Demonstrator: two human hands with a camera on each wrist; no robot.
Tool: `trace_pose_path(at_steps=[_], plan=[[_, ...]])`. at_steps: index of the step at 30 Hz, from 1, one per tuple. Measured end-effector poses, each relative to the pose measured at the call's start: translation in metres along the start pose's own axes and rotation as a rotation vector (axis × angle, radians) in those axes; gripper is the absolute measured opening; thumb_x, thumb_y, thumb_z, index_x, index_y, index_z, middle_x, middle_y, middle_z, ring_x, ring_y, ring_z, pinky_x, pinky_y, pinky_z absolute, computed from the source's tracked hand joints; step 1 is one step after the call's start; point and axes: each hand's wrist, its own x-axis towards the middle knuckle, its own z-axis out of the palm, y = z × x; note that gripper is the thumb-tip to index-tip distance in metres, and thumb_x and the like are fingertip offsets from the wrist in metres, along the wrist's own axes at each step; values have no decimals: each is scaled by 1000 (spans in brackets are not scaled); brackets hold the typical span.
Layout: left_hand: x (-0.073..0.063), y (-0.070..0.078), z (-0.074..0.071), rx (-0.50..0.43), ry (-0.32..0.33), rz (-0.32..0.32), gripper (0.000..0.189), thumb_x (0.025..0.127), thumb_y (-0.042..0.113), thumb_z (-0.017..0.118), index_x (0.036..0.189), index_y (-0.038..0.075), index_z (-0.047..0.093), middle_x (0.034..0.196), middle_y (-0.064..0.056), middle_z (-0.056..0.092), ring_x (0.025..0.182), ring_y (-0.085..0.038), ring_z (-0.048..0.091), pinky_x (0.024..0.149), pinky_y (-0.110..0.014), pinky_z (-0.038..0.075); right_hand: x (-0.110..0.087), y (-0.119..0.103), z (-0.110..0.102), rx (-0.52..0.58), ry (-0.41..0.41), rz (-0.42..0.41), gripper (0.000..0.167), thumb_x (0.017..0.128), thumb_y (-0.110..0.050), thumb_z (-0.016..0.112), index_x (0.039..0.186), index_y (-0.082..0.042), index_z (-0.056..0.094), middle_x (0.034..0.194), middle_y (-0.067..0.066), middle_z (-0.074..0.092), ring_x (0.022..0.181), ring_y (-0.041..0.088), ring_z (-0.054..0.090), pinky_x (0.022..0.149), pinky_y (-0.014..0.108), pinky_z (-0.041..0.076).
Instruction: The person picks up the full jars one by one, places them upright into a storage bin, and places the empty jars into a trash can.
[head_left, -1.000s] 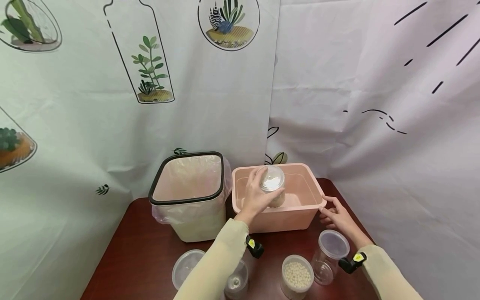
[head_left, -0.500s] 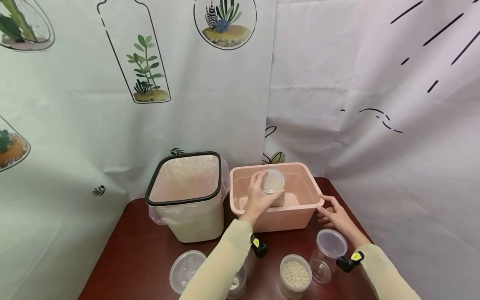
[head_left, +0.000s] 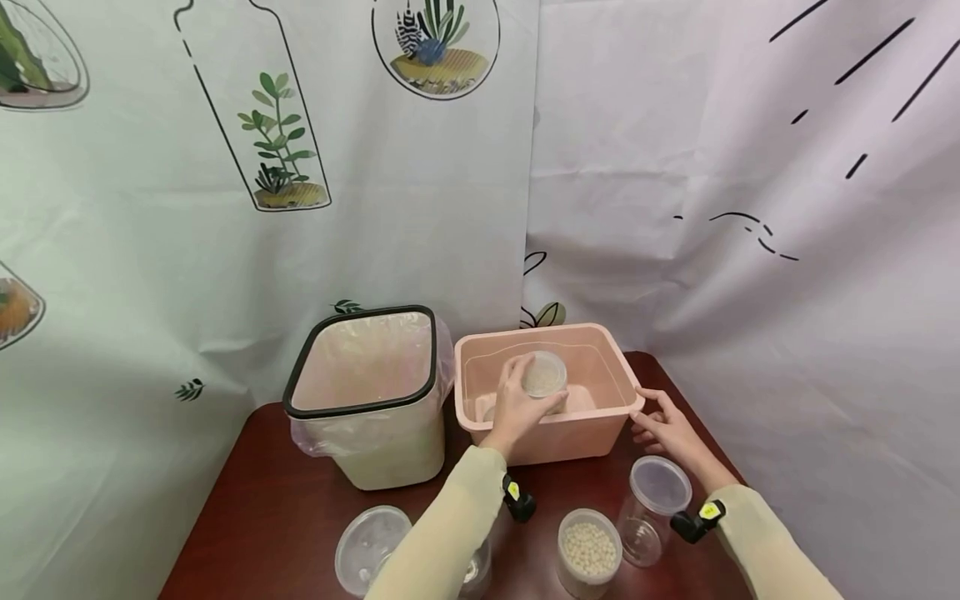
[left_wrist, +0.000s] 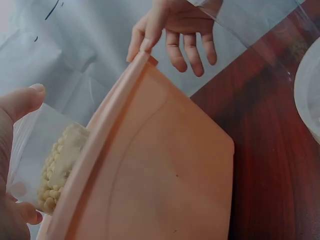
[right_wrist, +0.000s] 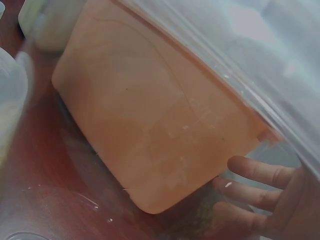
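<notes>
One bead tub (head_left: 588, 554) and one lidded jar (head_left: 651, 510) stand near me. Beyond, my right hand (head_left: 669, 431) pinches the pink box (head_left: 558, 440) at its front right corner; my left hand (head_left: 516, 408) clamps a beaded canister (head_left: 545, 377), long axis roughly upright, inside that box.

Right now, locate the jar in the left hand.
In the head view, the jar is just right of centre, gripped by the left hand in the mouth of the pink bin, to the right of the black-rimmed bin.
</notes>
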Motion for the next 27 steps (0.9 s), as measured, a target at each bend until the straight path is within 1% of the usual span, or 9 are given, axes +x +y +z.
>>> trace_pose_path(at_steps=[3,6,9,12,16,19,23,27], plan=[[0,1,2,-6,-6,-7,76,63,28,86,128,8,53,121,-8,47,104,-22,53,87,-38,45,0,-1,-1,0,-1,-2,57,92,-24,59,140,-12,30,89,25,61,77,36,65,62,47,52],[1,2,4,-5,-15,-7,76,62,28,87,127,7,53,121,-9,47,105,-22,53,88,-37,44,1,-1,-2,-5,-7,-1,57,92,-24,58,140,-12,29,88,24,61,77,34,65,62,46,52],[2,2,7,-7,-22,-7,76,62,27,87,127,7,53,121,-8,47,106,-22,52,90,-36,44,0,-1,-3,-8,-5,3,57,93,-24,58,140,-12,29,87,20,61,74,28,65,64,49,52],[2,0,10,-10,-29,-8,76,63,28,86,128,7,53,122,-8,47,106,-22,52,90,-36,43,0,-2,-3,0,2,5,57,93,-24,58,140,-13,29,87,21,61,73,25,65,63,47,53],[-1,-4,15,5,-40,-36,76,63,29,86,128,8,53,122,-7,47,106,-21,52,90,-36,43,-1,-1,-2,6,-9,6,59,92,-25,59,141,-12,29,87,21,61,74,27,65,60,41,53],[-2,-6,17,17,-53,-52,76,62,29,86,127,8,53,122,-7,47,106,-20,52,90,-35,43,-1,-1,-1,8,-17,6,60,92,-26,59,141,-11,28,86,19,62,75,28,65,61,42,53],[-1,-7,18,18,-75,-63,76,63,31,85,128,7,52,123,-8,47,108,-21,52,91,-35,43,-1,-1,-1,8,-8,7,59,92,-25,59,141,-12,28,85,17,62,74,28,65,62,44,53],[1,-7,18,32,-88,-103,76,64,34,84,127,7,53,123,-8,47,108,-23,52,89,-37,44,0,-1,-1,4,-13,13,58,92,-25,59,141,-12,29,85,17,61,74,26,65,64,47,52]])
